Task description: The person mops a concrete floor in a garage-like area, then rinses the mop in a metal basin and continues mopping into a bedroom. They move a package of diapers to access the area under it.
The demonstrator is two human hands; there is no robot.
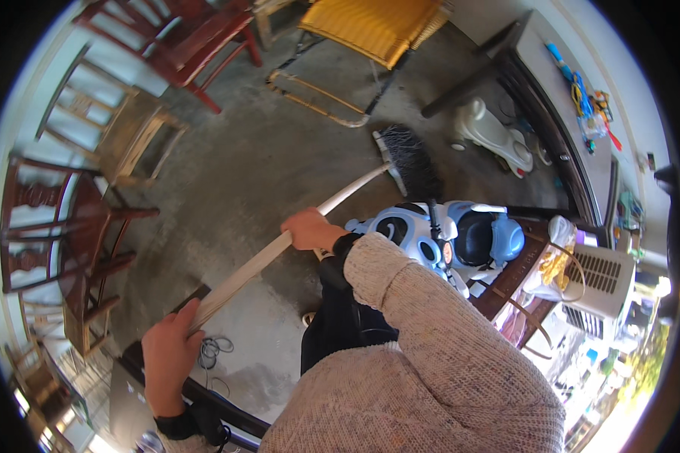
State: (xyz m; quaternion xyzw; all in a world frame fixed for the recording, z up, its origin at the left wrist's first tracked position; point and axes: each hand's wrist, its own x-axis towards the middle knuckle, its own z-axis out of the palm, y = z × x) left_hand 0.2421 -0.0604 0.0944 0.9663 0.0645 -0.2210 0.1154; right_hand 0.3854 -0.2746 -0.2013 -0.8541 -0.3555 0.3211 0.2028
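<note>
Right now the broom (332,198) is out in front, its black bristles (409,160) down on the gray concrete floor (242,174). The right hand (310,229) is wrapped tight around the middle of the pale handle, and the left hand (170,355) grips the top end. The bristles sit near the blue toy car (461,238) and white ride-on toy (491,136), so a wide sweep could bump them. Most open floor lies toward the wooden chairs (83,226).
</note>
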